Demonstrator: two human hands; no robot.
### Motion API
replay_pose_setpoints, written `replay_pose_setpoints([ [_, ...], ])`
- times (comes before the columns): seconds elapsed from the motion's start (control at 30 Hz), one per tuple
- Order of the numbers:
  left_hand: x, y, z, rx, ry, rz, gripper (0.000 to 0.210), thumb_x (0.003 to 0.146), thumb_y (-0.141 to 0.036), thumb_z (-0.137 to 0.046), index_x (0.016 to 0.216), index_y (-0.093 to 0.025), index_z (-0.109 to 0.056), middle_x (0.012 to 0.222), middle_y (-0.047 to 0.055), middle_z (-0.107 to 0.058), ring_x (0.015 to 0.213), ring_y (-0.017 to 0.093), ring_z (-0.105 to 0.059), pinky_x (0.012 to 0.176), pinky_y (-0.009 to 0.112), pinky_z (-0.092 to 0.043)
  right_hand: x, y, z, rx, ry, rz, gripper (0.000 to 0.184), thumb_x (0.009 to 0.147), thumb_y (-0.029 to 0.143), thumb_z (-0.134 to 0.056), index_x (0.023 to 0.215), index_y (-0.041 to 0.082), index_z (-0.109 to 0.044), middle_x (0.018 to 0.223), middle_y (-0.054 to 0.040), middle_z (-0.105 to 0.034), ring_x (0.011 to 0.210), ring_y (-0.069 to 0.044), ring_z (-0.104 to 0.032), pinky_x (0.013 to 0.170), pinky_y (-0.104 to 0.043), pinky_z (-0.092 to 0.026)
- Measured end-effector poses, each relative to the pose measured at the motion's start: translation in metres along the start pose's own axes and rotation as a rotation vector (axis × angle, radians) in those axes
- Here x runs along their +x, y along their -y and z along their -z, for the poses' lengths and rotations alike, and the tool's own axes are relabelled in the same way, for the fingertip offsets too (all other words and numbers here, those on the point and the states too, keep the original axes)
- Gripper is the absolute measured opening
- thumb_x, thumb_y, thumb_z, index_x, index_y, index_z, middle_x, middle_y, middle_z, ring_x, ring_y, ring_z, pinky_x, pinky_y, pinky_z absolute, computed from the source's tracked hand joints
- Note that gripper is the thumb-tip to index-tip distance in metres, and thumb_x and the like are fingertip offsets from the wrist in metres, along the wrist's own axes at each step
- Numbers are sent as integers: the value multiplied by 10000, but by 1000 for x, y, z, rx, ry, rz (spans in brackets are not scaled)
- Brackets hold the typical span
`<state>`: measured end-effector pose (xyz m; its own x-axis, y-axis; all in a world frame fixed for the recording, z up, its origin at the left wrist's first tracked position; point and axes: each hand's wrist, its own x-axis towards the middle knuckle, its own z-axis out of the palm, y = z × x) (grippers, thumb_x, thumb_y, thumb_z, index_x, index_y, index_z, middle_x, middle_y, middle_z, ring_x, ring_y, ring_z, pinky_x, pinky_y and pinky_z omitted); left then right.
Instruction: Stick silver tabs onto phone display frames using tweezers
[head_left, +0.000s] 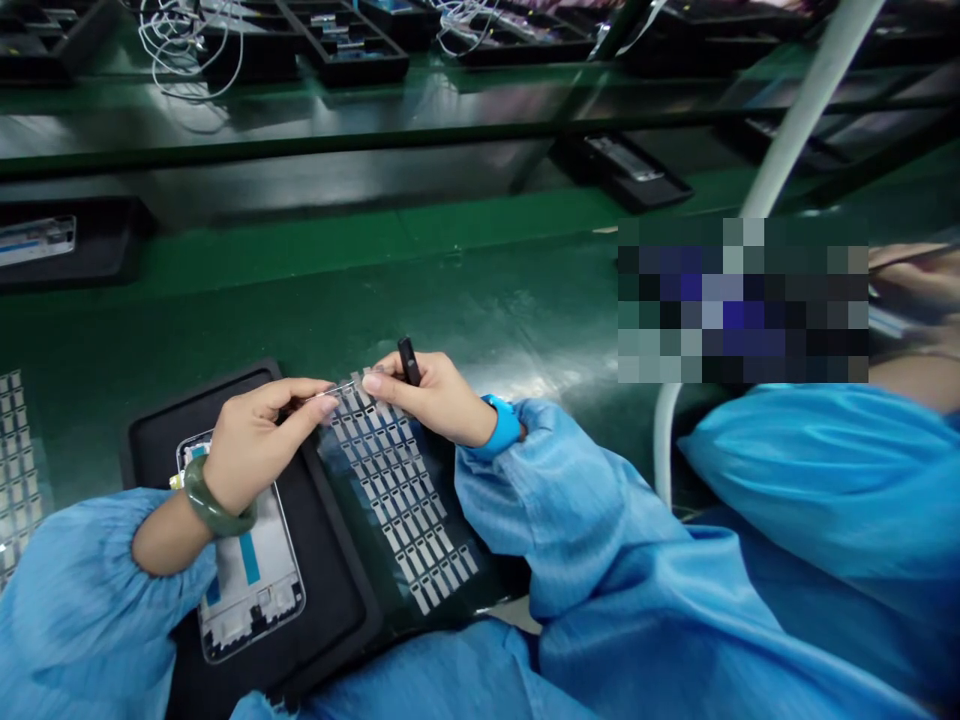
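A clear sheet of small grey stickers (409, 490) in rows hangs from my two hands at its top edge. My left hand (259, 430) pinches the upper left corner between thumb and fingers. With thumb and forefinger, my right hand (450, 400) grips the same edge farther right. A black pen-like tool (409, 360) also sticks up from the right hand; its lower end is hidden. Beneath my left wrist, a phone frame (277, 560) with blue strips lies in a black tray (337, 570), partly covered by my arm.
Another sticker sheet (16, 470) lies at the left edge. Black trays with phone frames stand at left (112, 240) and farther back (667, 190). White cables (187, 50) hang from the shelf. A pale pole (810, 110) and a co-worker's blue sleeve (825, 460) are on the right.
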<state>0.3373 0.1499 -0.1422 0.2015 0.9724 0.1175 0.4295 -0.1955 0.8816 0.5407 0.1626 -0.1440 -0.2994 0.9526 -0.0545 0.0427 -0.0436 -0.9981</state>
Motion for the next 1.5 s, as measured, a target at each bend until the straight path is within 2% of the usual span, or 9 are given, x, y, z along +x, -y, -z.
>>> replay_pose_setpoints([
  [0.23, 1, -5, -1, -72, 51, 81, 296, 807, -439, -587, 739, -179, -710, 587, -6, -646, 526, 102, -556, 520, 207, -461, -1, -1, 2, -27, 35, 59, 314, 737, 445, -699, 734, 146, -605, 608, 58, -497, 570, -55, -418, 586, -229, -368],
  [0.5, -4, -10, 1, 25, -13, 111, 348, 843, -430, -545, 620, -184, -652, 528, -31, -559, 532, 97, -493, 525, 217, -396, -2, -1, 0, -41, 92, 94, 314, 765, 452, -671, 755, 145, -605, 646, 45, -518, 594, -57, -427, 619, -233, -391],
  [0.67, -3, -2, 5, -149, 62, 123, 502, 919, -521, -375, 859, -158, -716, 713, 35, -669, 610, 126, -552, 592, 254, -453, -2, 0, 0, -16, 102, 90, 282, 766, 416, -672, 752, 143, -604, 642, 47, -521, 587, -55, -433, 617, -229, -398],
  [0.77, -3, -2, 4, -115, 123, 67, 371, 833, -495, -558, 937, -171, -707, 756, 29, -681, 647, 131, -573, 611, 247, -469, -2, 0, 1, -20, 94, 89, 239, 774, 374, -670, 768, 141, -618, 636, 54, -520, 580, -51, -432, 631, -227, -407],
  [0.9, -3, -8, 1, -66, 112, 76, 253, 773, -432, -642, 770, -185, -699, 679, 3, -674, 602, 116, -578, 562, 216, -459, -3, 1, 2, -31, 135, 82, 274, 765, 403, -681, 774, 137, -618, 649, 46, -535, 595, -56, -455, 619, -226, -403],
  [1.17, 3, -12, 8, -33, 166, 141, 446, 817, -483, -560, 494, -181, -614, 523, 18, -628, 506, 124, -558, 486, 230, -432, -5, 4, 6, -33, 224, 42, 265, 751, 385, -701, 801, 136, -625, 672, 37, -571, 619, -65, -494, 616, -227, -416],
  [1.3, 3, -9, 8, -50, 185, 162, 460, 826, -523, -541, 548, -172, -648, 540, 31, -636, 506, 127, -554, 494, 239, -436, -5, 5, 7, -32, 236, 46, 238, 762, 359, -691, 811, 135, -627, 682, 35, -579, 629, -65, -504, 623, -225, -419],
  [1.4, 2, -8, 7, -113, 187, 110, 451, 842, -545, -505, 734, -159, -712, 578, 33, -645, 511, 122, -547, 506, 239, -450, -5, 4, 6, -45, 226, 39, 258, 758, 380, -692, 809, 135, -630, 670, 35, -573, 620, -68, -501, 615, -226, -420],
  [1.5, -1, -10, 6, -143, 217, 33, 364, 760, -516, -627, 826, -168, -710, 669, 33, -678, 576, 127, -583, 534, 223, -467, -6, 4, 3, -74, 252, 62, 250, 781, 375, -667, 840, 133, -643, 705, 24, -595, 648, -76, -522, 627, -224, -430],
])
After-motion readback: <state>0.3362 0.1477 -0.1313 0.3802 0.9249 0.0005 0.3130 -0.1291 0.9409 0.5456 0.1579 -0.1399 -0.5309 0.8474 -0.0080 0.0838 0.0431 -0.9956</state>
